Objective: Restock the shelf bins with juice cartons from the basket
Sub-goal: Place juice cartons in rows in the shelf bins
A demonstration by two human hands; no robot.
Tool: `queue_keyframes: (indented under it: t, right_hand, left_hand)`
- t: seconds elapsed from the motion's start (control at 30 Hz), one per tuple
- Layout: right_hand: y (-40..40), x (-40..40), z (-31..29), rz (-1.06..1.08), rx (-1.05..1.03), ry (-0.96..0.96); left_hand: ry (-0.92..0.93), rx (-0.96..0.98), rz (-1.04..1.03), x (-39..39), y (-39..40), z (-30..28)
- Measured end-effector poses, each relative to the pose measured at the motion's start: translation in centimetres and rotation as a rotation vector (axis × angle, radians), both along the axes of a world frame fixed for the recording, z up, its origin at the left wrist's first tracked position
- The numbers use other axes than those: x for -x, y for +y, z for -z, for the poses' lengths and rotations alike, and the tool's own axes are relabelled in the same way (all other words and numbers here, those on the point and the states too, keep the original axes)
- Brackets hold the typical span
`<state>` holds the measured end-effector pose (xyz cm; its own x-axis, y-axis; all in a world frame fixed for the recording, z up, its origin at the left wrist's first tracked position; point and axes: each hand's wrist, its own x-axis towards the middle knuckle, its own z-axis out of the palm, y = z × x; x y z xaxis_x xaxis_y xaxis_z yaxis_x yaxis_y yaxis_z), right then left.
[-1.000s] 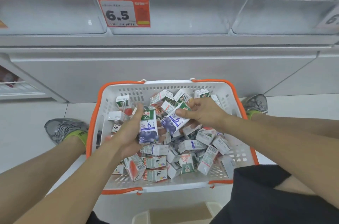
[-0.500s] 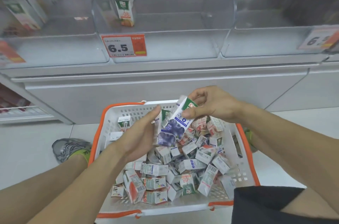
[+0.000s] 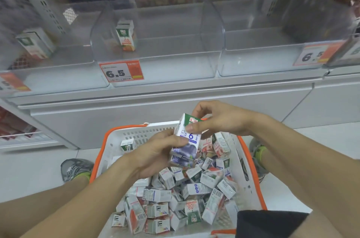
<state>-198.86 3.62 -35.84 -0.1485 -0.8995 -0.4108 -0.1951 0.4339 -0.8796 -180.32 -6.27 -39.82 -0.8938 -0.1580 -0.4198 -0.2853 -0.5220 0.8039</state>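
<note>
Above the white-and-orange basket (image 3: pixel 251 169), both hands clamp blueberry juice cartons (image 3: pixel 185 146), L hand (image 3: pixel 153 157) cupping the base, R hand (image 3: pixel 218 122) pinching the top; best to square the stack w/ both, then lift to an empty clear shelf bin (image 3: pixel 161 70), upright, label out.

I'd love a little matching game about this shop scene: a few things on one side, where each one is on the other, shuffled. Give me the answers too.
Things:
1. blueberry cartons
2. orange-label carton
3. price tag reading 6.5
4. grey shoe

Places:
A. on the floor, left of the basket
B. standing in the middle bin
C. held in both hands above the basket
D. on the middle bin's front

Pairs: 1-C, 2-B, 3-D, 4-A
</note>
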Motion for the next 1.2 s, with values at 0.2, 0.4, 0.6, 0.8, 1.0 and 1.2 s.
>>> queue_keyframes:
  t: [0.2,0.4,0.6,0.8,1.0,1.2]
  right_hand:
    - [1.8,2.2,-0.5,-0.206,-0.114,-0.256]
    - [3.1,4.1,0.4,-0.184,-0.104,-0.376]
    - [3.8,5.9,0.4,-0.119,0.032,-0.528]
    - [4.6,7.9,-1.6,0.18,0.36,-0.649]
    - [3.9,12.5,-6.7,0.635,0.715,-0.431]
    - [0.4,18.3,-9.7,0.86,0.666,0.26]
  left_hand:
    - [-0.081,0.011,0.253,1.8,1.0,-2.4]
    - [-0.123,-0.065,0.384,4.2,1.2,-2.8]
    - [-0.085,0.023,0.436,6.4,-0.1,-5.2]
    - [0.002,0.702,-0.073,9.6,-3.3,-10.5]
    - [0.04,1.918,-0.078,13.1,-8.6,-10.1]
    - [-0.208,2.139,0.075,15.6,-9.5,-6.5]
